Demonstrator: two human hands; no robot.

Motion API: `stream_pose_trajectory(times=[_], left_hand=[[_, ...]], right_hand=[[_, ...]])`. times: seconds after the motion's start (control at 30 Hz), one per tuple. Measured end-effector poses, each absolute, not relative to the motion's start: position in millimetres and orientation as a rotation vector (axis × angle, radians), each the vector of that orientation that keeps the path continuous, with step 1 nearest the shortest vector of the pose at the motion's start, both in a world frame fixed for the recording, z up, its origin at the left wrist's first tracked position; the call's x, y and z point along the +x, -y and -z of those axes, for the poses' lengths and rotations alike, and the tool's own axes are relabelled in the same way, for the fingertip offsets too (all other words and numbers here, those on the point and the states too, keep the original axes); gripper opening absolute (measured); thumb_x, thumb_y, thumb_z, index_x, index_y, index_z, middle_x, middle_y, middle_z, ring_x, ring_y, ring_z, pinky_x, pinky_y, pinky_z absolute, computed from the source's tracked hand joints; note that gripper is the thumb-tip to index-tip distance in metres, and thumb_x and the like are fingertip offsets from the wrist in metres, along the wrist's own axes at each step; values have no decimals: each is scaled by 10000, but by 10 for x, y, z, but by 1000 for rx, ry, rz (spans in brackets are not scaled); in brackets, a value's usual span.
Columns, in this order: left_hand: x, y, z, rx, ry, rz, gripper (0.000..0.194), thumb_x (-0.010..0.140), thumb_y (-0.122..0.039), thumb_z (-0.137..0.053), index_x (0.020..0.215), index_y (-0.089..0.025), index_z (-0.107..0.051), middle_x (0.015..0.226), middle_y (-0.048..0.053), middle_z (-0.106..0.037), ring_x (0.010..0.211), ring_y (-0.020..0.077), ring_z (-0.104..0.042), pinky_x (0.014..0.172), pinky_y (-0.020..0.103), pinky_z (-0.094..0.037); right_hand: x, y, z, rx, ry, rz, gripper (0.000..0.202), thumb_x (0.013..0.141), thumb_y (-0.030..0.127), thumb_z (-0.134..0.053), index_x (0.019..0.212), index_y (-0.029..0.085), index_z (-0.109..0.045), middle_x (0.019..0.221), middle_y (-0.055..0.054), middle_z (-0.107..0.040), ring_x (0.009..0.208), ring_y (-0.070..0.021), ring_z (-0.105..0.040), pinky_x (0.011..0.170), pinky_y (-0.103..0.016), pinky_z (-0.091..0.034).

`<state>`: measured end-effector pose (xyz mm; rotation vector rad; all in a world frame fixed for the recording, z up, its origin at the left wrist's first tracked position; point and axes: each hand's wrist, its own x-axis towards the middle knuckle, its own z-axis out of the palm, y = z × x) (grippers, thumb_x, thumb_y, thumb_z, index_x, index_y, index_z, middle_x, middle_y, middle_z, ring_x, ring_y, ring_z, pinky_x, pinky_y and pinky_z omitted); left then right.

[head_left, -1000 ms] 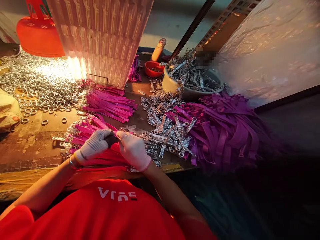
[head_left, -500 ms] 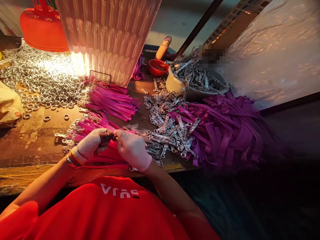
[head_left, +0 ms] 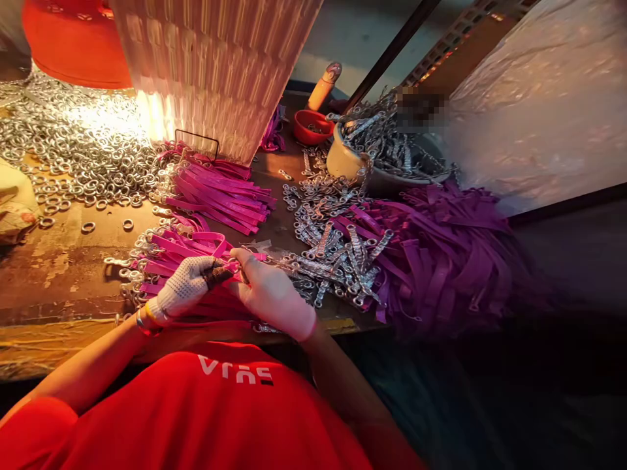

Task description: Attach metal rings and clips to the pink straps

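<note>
My left hand (head_left: pixel 189 287), in a dotted white glove with dark fingertips, pinches the end of a pink strap (head_left: pixel 211 240) that loops up behind it. My right hand (head_left: pixel 274 294), in a pale glove, is closed on the same strap end, where a small metal ring (head_left: pixel 235 266) shows between the two hands. Beneath and behind them is a bundle of pink straps (head_left: pixel 166 247) with metal links at its left end. Just right of my right hand is a pile of metal links (head_left: pixel 337 261).
Loose rings (head_left: pixel 98 156) are heaped at the left under a bright light. A ribbed panel (head_left: pixel 210 72) stands behind. Farther back are a red bowl (head_left: pixel 313 136) and a tub (head_left: pixel 343 160) of metal pieces. A large heap of purple straps (head_left: pixel 450 248) lies right.
A pink strap loop now stands up behind my hands, and a ring shows between them. My right hand has moved slightly right, and its fingers have shifted.
</note>
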<state>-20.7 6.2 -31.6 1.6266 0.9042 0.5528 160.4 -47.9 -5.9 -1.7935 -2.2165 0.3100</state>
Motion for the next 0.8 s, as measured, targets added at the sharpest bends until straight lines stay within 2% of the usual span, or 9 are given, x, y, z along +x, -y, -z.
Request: stream_pose_trajectory(times=[0.07,0.17,0.23,0.4,0.5,0.63,0.73,0.8], left_hand=[[-198,-20,338,1761,-943,-597,362,914,-456,-593,738,-141,-616,673,-2,-551,632,114,-443,576,220,-336],[-177,36,349,1913,-1003,-588,327,918,-395,-594,706,-146,-612,665,2,-576,640,124,-477,595,230,-330],[-161,58,331,1966,-987,-555,284,927,-346,-574,734,-148,-643,698,19,-621,662,137,-519,622,239,-349],[-154,1,167,2107,-850,-427,165,886,-218,-559,800,-163,-689,784,50,-680,702,162,-574,652,252,-369],[-291,-164,-8,2235,-908,-446,90,816,-216,-650,733,-182,-659,705,21,-622,623,144,-502,595,244,-316],[-675,-449,-192,2397,-1120,-811,291,850,-377,-676,641,-197,-582,604,-19,-473,538,119,-347,504,222,-183],[-923,-524,-204,2219,-1180,-878,102,813,-341,-729,803,-246,-693,678,-44,-529,569,98,-432,463,168,-207],[-980,-494,-169,1933,-1210,-822,108,818,-290,-722,926,-285,-737,651,-65,-552,541,85,-460,437,139,-248]], right_hand=[[1633,475,13,-1863,2282,-387,469,906,293,-639,1345,159,-542,1048,-85,-767,912,-237,-717,733,-286,-456],[1630,478,6,-1949,2365,-362,210,916,270,-594,1090,166,-648,886,-78,-765,834,-238,-718,667,-289,-415],[1608,498,29,-1958,2445,-289,188,928,305,-562,986,153,-657,806,-96,-749,761,-248,-708,609,-305,-376],[1602,537,70,-1856,2594,-176,303,942,392,-545,1001,121,-666,761,-123,-739,682,-254,-684,543,-319,-297],[1671,526,60,-1836,2560,-137,332,969,433,-532,986,132,-672,759,-117,-736,677,-236,-675,550,-314,-287],[1855,601,61,-1974,2346,-141,434,989,542,-519,1002,133,-665,773,-98,-732,707,-216,-677,589,-298,-307],[2094,676,76,-1867,2307,-322,431,958,576,-568,967,160,-681,814,-70,-734,761,-194,-670,648,-275,-355],[2332,626,96,-1722,2268,-422,377,970,540,-570,939,188,-702,860,-55,-734,824,-180,-660,722,-264,-394]])
